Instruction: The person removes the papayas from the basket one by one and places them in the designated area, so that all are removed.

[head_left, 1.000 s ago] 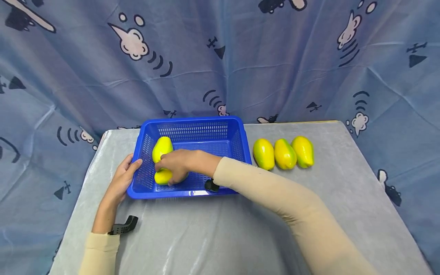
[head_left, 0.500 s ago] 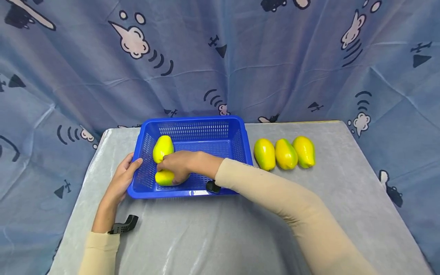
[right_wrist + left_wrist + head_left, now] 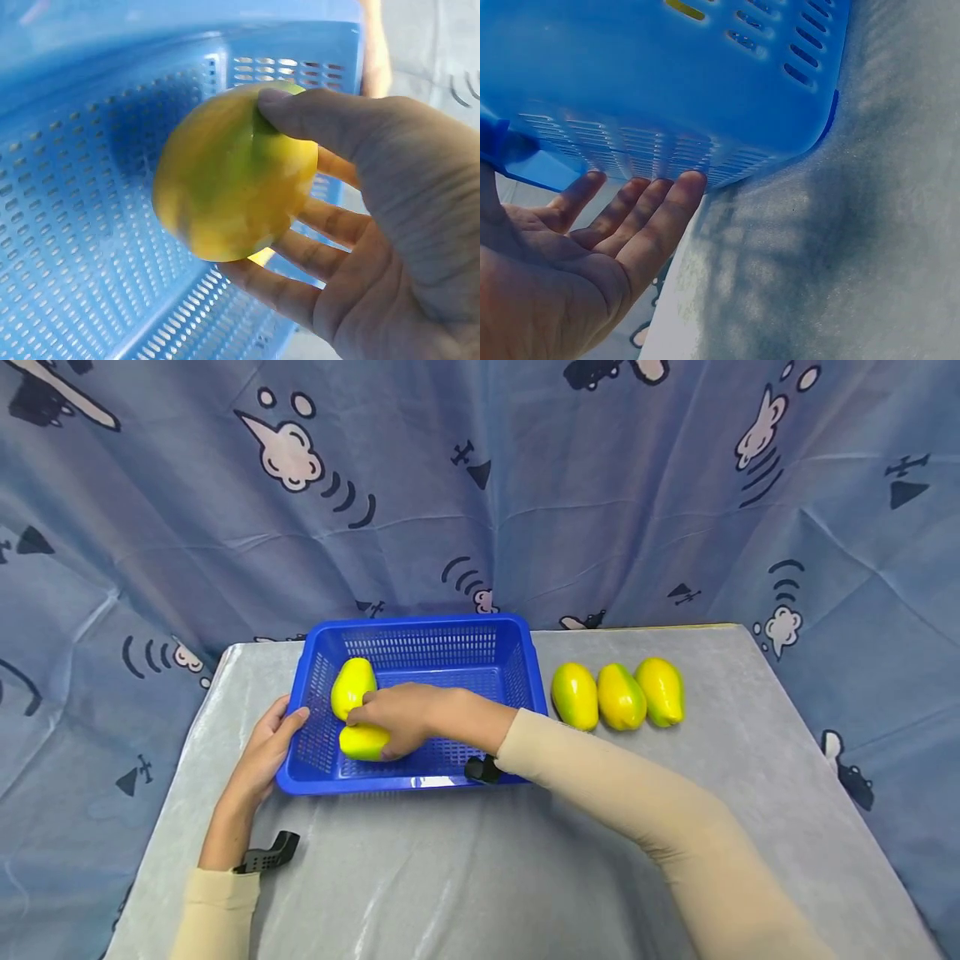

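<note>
High head view downward; close wrist views; basket [image 3: 459,679] shared.

Head view evenly bright, glare on blue basket [image 3: 432,782], dappled shadow on tabletop [image 3: 780,247]; right wrist view hazy

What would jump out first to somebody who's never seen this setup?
Probably the bright blue perforated basket toward the back of the grey table, where the right hand grips one of two glossy yellow-green papaya-like fruits. Next, three matching fruits lined up right of it. Behind everything hangs a blue cartoon-print curtain.
</note>
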